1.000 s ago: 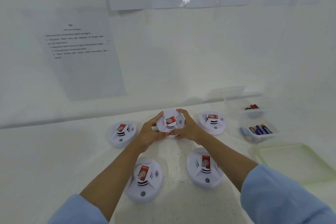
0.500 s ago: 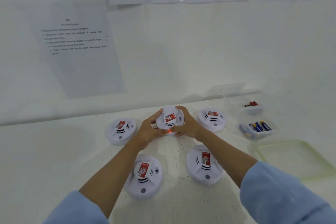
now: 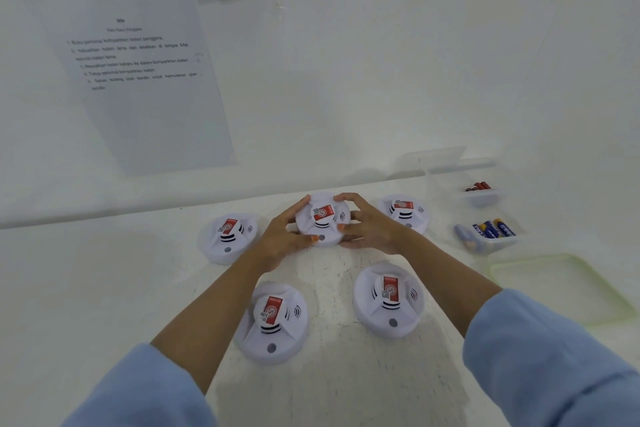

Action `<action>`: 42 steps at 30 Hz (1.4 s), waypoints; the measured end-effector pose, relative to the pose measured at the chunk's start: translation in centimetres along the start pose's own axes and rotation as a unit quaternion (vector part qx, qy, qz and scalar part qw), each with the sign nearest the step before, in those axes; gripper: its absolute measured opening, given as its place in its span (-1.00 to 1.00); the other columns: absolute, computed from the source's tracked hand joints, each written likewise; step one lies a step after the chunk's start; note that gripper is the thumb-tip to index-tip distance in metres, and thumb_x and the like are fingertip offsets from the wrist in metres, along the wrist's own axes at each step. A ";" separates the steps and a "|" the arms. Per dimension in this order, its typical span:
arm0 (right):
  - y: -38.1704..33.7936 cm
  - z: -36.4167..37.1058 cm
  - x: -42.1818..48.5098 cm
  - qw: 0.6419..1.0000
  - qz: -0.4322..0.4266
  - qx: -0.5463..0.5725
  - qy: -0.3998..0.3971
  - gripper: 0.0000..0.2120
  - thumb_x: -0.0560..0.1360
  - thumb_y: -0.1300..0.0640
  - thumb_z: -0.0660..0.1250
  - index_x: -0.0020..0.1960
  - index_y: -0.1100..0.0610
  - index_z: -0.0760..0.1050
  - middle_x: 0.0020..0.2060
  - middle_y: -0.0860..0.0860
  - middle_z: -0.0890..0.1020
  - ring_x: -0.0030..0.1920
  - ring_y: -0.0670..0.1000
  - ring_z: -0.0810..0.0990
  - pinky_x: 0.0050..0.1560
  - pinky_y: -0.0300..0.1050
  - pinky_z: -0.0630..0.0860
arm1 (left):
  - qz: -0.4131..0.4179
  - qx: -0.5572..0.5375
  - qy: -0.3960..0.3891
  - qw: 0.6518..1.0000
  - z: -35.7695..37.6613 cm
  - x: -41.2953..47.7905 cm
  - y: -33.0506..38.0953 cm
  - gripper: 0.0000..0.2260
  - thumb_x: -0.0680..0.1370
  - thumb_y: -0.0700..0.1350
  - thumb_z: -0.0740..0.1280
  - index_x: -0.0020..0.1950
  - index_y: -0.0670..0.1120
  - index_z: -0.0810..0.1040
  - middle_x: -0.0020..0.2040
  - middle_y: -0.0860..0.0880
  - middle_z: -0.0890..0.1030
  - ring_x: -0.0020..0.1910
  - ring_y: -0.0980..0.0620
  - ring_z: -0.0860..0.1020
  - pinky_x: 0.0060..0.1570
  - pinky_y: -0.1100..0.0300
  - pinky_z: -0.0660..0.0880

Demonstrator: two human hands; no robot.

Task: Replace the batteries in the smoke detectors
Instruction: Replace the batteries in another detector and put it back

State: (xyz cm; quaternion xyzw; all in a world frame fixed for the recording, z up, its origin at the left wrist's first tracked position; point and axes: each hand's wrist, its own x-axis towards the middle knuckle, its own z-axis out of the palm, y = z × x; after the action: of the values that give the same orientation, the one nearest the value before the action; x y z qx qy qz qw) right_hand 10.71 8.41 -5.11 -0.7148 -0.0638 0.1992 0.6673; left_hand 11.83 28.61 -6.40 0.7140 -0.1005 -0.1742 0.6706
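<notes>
Several round white smoke detectors with red labels lie on the white table. The middle back detector [image 3: 322, 221] is gripped from both sides: my left hand [image 3: 284, 236] curls round its left edge and my right hand [image 3: 367, 227] round its right edge, thumbs near its front button. Other detectors sit at the back left [image 3: 227, 236], back right [image 3: 403, 212], front left [image 3: 272, 321] and front right [image 3: 388, 298]. Blue batteries [image 3: 490, 229] lie in a clear tub, red batteries [image 3: 478, 186] in another tub behind it.
A clear lid with a green rim [image 3: 561, 288] lies at the right. Printed instruction sheets [image 3: 138, 73] hang on the white wall behind the table. Bare tabletop [image 3: 86, 288] stretches to the left.
The red light at the held detector's front, seen half a second ago, is no longer lit. My hands keep their hold on it; the view has tipped slightly downward.
</notes>
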 end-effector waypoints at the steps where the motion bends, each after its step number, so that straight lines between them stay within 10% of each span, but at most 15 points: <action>1: 0.0 0.0 0.0 1.000 0.001 -0.001 0.002 -0.54 0.49 0.32 0.30 0.26 -0.05 0.26 0.12 0.17 0.47 0.01 0.12 0.54 0.06 -0.02 0.56 | -0.006 -0.009 -0.004 1.000 0.0 0.0 0.1 -0.34 0.44 -0.42 0.35 0.44 0.04 0.28 0.12 0.14 0.50 0.03 0.12 0.52 0.02 0.16 0.54; 42: 1.2 0.3 -0.2 0.998 -0.039 -0.043 0.019 -0.53 0.50 0.26 0.31 0.29 -0.07 0.23 0.28 0.21 0.42 0.13 0.07 0.50 0.01 -0.15 0.59 | -0.059 -0.113 -0.030 0.991 -0.2 0.3 0.1 -0.50 0.54 -0.32 0.25 0.43 0.03 0.29 0.26 -0.02 0.45 0.16 0.00 0.48 0.00 0.20 0.51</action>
State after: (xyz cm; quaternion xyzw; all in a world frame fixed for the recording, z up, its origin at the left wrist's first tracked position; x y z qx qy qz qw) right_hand 10.22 8.50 -6.24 -0.7436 -0.0880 0.1565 0.6441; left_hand 12.17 28.72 -6.31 0.6331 -0.0578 -0.2452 0.7319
